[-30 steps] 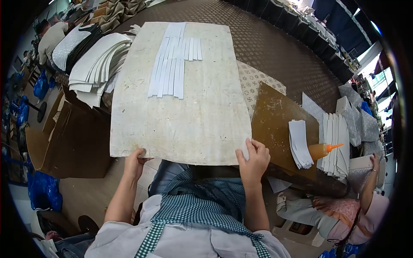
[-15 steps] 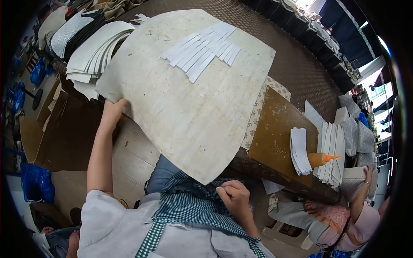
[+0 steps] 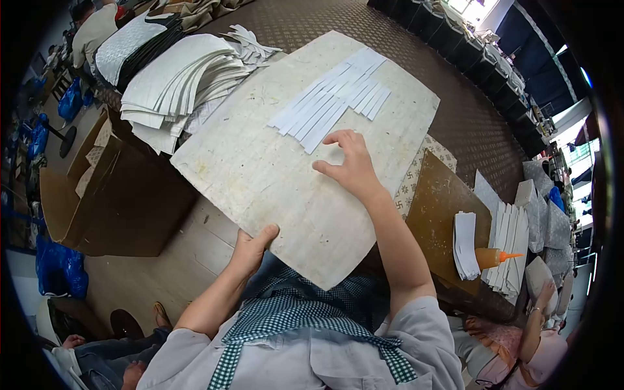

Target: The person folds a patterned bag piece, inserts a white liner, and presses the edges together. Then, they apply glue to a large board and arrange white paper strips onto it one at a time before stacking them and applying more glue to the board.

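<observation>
A large off-white board with a worn, stained surface lies in front of me, its pointed near corner over my checked apron. My left hand grips its near left edge, thumb on top. On the board's far half lie several narrow white paper strips, side by side in a stepped fan. My right hand is over the board just this side of the strips, thumb and fingers apart in a C shape with nothing between them.
On the right, a brown board carries a stack of white strips and a glue bottle with an orange nozzle. Stacked white sheets and a cardboard box stand on the left. A co-worker sits at lower right.
My left hand has moved from the board's left corner to its near edge. My right hand has risen from my lap to above the board. The board has flattened out and shifted right.
</observation>
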`<state>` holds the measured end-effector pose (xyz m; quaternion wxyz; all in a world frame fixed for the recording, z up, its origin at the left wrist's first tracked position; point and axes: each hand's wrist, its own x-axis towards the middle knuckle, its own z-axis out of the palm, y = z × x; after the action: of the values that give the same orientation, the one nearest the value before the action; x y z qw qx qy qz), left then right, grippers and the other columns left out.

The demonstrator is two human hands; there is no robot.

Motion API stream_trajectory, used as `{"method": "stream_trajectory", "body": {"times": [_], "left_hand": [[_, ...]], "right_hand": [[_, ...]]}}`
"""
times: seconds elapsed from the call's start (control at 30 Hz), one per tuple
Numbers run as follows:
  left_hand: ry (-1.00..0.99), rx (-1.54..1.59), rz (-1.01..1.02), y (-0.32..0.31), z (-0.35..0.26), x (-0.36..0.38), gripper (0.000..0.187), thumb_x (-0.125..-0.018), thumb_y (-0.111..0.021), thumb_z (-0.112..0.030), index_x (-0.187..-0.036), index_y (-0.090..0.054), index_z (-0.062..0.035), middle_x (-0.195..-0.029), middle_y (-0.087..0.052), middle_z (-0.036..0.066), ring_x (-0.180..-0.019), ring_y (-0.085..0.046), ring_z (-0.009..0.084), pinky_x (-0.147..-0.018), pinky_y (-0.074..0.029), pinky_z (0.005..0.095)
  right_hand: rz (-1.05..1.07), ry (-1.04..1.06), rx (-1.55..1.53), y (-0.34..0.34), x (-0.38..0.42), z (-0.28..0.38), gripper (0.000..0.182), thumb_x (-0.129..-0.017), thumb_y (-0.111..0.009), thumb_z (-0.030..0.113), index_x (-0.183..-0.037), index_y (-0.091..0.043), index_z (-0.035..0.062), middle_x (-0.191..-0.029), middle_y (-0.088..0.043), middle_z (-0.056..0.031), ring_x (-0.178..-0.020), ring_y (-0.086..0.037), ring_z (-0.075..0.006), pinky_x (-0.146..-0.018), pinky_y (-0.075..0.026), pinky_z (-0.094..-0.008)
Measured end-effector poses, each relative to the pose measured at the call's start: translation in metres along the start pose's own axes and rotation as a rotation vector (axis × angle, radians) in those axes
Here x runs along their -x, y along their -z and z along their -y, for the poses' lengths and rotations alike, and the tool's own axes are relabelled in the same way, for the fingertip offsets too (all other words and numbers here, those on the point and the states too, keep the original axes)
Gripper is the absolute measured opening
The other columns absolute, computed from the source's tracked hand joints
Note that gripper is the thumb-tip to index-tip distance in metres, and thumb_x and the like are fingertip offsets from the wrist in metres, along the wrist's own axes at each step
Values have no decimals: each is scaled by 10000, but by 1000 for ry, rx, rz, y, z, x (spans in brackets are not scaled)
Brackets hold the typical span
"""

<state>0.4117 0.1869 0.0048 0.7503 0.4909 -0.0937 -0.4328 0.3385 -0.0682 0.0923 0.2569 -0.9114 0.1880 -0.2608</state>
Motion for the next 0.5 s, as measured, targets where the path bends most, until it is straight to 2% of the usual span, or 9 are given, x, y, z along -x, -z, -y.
{"method": "stream_trajectory", "body": {"times": [0.03, 0.17, 0.23, 0.4, 0.5], "left_hand": [[28, -7, 21, 9, -2, 5, 558, -855, -713, -159, -1315, -456, 23, -1230, -579, 112, -1114, -550, 207, -985, -424, 341], [68, -50, -41, 33, 11, 28, 632, -837, -738, -190, -1349, -416, -7, -1266, -558, 108, -1167, -527, 231, -1001, -421, 366], [63, -75, -53, 31, 13, 35, 626, -850, -728, -202, -1347, -412, 7, -1265, -560, 111, -1159, -528, 227, -1004, -416, 361], [86, -112, -33, 34, 16, 33, 582, -855, -726, -215, -1301, -458, 47, -1227, -587, 124, -1118, -551, 225, -975, -433, 345], [203, -137, -9, 34, 9, 32, 642, -851, -730, -270, -1329, -421, 27, -1237, -574, 140, -1114, -561, 235, -945, -465, 352]], "right_hand": [[35, -10, -13, -7, -6, -2, 431, -662, -795, 270, -989, -599, 70, -1048, -565, -95, -1039, -494, -274, -921, -419, -362], [111, 2, 108, -38, -10, 0, 417, -652, -793, 320, -938, -599, 87, -988, -569, -78, -999, -508, -275, -883, -425, -368], [147, -21, 194, -48, -12, 4, 413, -652, -793, 363, -914, -602, 108, -967, -572, -55, -989, -512, -266, -861, -423, -382], [173, 50, 185, -48, -18, -1, 303, -694, -759, 314, -848, -597, 109, -895, -574, -49, -922, -538, -255, -824, -423, -383], [109, 162, 285, -56, -18, -1, 223, -733, -725, 257, -827, -586, 111, -844, -568, -45, -846, -557, -241, -777, -444, -365]]}}
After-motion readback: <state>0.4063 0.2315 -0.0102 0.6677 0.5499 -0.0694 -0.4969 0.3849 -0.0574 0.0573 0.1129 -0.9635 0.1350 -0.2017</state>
